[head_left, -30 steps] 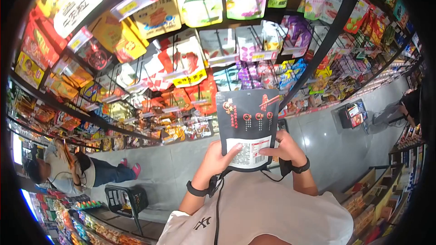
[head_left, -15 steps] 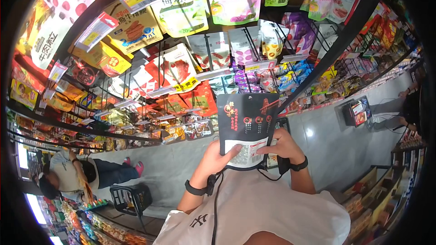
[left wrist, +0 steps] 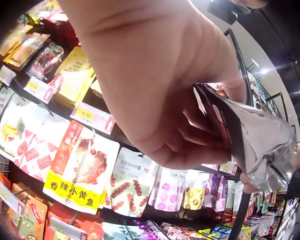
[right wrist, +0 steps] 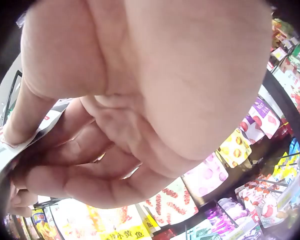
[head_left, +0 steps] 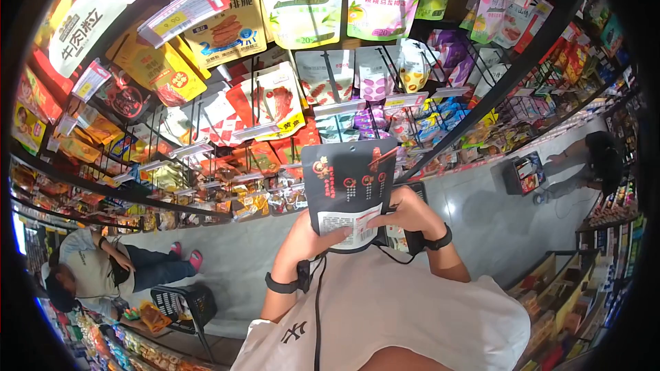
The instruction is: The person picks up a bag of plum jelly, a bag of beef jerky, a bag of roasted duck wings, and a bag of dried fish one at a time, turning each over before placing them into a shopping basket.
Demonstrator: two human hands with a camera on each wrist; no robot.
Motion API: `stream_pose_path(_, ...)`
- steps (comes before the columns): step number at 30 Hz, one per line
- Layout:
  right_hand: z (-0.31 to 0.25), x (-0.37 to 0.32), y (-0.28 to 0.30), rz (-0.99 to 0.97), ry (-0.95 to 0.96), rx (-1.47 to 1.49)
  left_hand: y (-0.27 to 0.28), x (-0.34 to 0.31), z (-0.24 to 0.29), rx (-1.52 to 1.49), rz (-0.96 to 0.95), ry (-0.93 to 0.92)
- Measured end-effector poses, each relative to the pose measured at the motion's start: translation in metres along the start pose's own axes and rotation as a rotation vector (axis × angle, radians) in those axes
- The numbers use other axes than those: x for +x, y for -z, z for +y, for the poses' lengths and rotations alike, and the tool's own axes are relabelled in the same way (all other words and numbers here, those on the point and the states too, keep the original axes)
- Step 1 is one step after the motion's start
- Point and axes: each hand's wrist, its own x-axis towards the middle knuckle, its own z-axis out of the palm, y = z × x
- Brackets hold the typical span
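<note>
Both hands hold a black snack pouch (head_left: 350,182) upright in front of the chest. Red and white print covers its upper part, and a white label (head_left: 337,230) with small text and a barcode faces me. The left hand (head_left: 297,239) grips the lower left edge, its thumb lying over the label. On the opposite edge, the right hand (head_left: 414,214) pinches the pouch, thumb in front and fingers behind. From the left wrist, curled fingers and the pouch's silvery bottom (left wrist: 265,142) show. In the right wrist view the thumb presses the pouch's label side (right wrist: 2,152).
Shelves of hanging snack bags (head_left: 302,14) with price tags (head_left: 185,14) fill the area ahead. At left a person (head_left: 103,261) stands beside a black basket (head_left: 189,306). Another person (head_left: 595,161) stands at right near a filled basket (head_left: 522,175).
The pouch and both hands sit slightly further left in the head view, still in the same grip. The person at left has lowered an arm, and an orange packet now shows by their basket.
</note>
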Motion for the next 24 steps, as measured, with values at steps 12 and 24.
stream_pose_path(12, -0.019, 0.000, -0.054, -0.003, -0.001, -0.022, 0.031, -0.040, -0.020, -0.080, -0.023, 0.119)
stream_pose_path(24, -0.024, -0.045, -0.092, 0.101, -0.310, -0.001, 0.031, -0.050, -0.033, -0.118, -0.228, 0.088)
